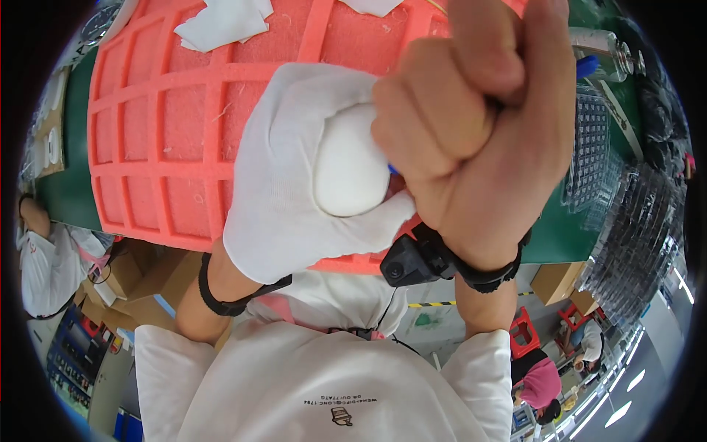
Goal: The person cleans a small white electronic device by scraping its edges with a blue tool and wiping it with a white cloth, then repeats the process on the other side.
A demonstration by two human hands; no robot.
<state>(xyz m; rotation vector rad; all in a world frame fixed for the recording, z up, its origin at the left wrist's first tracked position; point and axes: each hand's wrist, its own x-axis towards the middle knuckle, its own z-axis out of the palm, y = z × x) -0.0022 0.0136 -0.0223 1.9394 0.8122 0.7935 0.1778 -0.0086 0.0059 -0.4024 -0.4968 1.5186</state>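
My left hand (276,169), in a white knit glove, is wrapped round a smooth white rounded object (352,166) whose exact kind I cannot make out. My right hand (456,125) is bare and closed, close above the right side of that object. A small bit of blue shows beneath its curled fingers, and what it grips is mostly hidden. Both hands are over a coral-red foam tray (210,125) divided into square pockets. A black strap circles each wrist, and a small black camera (409,261) sits at the right one.
White cloth or paper pieces (224,22) lie on the tray's far part. Right, on the green table (574,239), are a clear jar (600,48), a blue-tipped item (587,66), a dark gridded tray (587,140) and stacked clear plastic trays (630,243). Cardboard boxes (143,276) stand lower left.
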